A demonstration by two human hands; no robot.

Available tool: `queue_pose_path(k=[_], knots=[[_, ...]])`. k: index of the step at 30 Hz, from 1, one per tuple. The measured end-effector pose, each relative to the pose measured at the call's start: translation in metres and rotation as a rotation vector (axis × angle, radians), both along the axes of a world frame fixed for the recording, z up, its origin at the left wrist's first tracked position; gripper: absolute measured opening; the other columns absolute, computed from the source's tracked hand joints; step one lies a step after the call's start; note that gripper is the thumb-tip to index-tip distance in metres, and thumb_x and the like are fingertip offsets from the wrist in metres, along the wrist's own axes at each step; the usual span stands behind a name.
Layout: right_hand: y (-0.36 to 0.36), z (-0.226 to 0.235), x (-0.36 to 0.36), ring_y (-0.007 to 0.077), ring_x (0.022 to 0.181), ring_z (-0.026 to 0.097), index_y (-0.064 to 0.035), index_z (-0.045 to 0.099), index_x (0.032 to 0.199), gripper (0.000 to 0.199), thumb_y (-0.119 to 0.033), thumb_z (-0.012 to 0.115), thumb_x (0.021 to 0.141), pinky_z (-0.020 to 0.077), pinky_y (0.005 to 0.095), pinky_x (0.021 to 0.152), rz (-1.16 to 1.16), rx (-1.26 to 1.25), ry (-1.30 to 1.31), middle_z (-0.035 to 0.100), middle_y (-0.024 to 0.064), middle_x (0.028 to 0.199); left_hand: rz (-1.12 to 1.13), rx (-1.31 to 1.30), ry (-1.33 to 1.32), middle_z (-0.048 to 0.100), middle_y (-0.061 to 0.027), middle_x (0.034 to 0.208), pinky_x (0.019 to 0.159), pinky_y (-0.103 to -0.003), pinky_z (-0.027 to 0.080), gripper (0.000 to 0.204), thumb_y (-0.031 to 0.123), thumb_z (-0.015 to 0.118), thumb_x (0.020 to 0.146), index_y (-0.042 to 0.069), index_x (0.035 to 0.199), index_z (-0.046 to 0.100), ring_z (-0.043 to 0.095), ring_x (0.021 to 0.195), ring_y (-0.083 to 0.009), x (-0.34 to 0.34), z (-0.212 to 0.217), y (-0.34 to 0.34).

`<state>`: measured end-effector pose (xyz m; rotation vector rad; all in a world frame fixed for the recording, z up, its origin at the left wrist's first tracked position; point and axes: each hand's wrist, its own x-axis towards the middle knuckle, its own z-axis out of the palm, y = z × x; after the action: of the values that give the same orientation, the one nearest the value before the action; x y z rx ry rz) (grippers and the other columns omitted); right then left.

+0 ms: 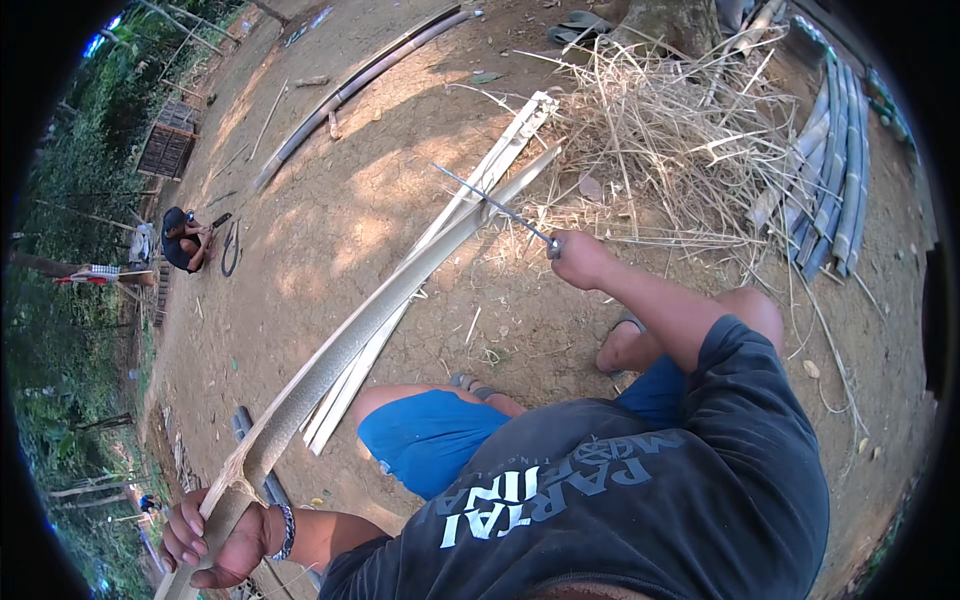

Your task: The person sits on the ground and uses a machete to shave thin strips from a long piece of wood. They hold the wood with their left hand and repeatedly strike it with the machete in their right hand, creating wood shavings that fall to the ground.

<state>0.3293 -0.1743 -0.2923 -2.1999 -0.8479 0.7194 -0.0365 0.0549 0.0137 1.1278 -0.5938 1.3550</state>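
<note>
My left hand (208, 537) grips the near end of a long split bamboo strip (380, 310) that runs up and to the right across the dirt. My right hand (578, 257) holds a long thin knife (495, 206) by its handle, the blade pointing up-left and lying across the strip near its far part. Several pale flat bamboo slats (490, 170) lie on the ground under and beside the strip. I am crouching, with blue shorts and sandalled feet below the strip.
A heap of dry bamboo shavings (680, 150) lies at upper right, with several grey-green bamboo poles (835, 190) beyond it. A long bamboo pole (350, 90) lies at the top. Another person (185, 240) squats at the left. A woven crate (168, 150) stands further up.
</note>
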Motion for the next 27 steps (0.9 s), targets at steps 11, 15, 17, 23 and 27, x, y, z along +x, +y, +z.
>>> queue_pose_path(k=[11,15,17,23,27], knots=[[-0.006,-0.039,0.05,0.0373,0.092,0.064,-0.007,0.061,0.1,0.022,-0.018,0.056,0.081,0.0509,0.0455,0.082,-0.018,-0.163,-0.013,0.067,0.0199,0.092,-0.067,0.011,0.002,0.056,0.0037,0.075,0.073,-0.029,0.041,0.033,0.008,0.074,0.066,0.011,0.094,0.058,0.052,0.07,-0.0126,0.002,-0.002,0.024],[0.023,0.035,-0.006,0.0371,0.093,0.064,-0.006,0.062,0.099,0.022,-0.018,0.055,0.082,0.0508,0.0458,0.083,0.065,-0.037,-0.033,0.067,0.0205,0.092,0.113,-0.018,0.006,0.054,0.003,0.076,0.075,-0.029,0.04,0.035,0.008,0.073,0.066,0.011,0.096,0.056,0.051,0.071,-0.0129,0.0,-0.003,0.019],[0.026,0.055,-0.018,0.037,0.093,0.064,-0.005,0.062,0.099,0.022,-0.017,0.055,0.082,0.0507,0.0456,0.084,0.228,0.085,-0.144,0.067,0.0211,0.092,0.047,-0.022,-0.013,0.053,0.0023,0.076,0.074,-0.029,0.04,0.035,0.008,0.073,0.065,0.011,0.096,0.056,0.05,0.072,-0.0134,-0.005,-0.001,0.021],[0.019,-0.033,0.066,0.0361,0.09,0.065,-0.0032,0.063,0.095,0.02,-0.016,0.056,0.081,0.0505,0.0445,0.084,-0.023,-0.155,-0.113,0.066,0.0207,0.09,0.123,-0.074,0.033,0.052,0.0038,0.075,0.074,-0.028,0.04,0.034,0.009,0.073,0.066,0.012,0.095,0.057,0.051,0.07,-0.0121,0.0,-0.002,0.015],[0.029,0.04,0.013,0.0369,0.089,0.065,-0.0024,0.063,0.095,0.02,-0.015,0.056,0.081,0.0505,0.0456,0.083,0.127,-0.02,-0.155,0.066,0.0209,0.09,0.062,-0.047,0.026,0.051,0.0042,0.075,0.073,-0.028,0.04,0.035,0.009,0.074,0.065,0.014,0.095,0.058,0.051,0.069,-0.0113,-0.011,-0.002,0.019]])
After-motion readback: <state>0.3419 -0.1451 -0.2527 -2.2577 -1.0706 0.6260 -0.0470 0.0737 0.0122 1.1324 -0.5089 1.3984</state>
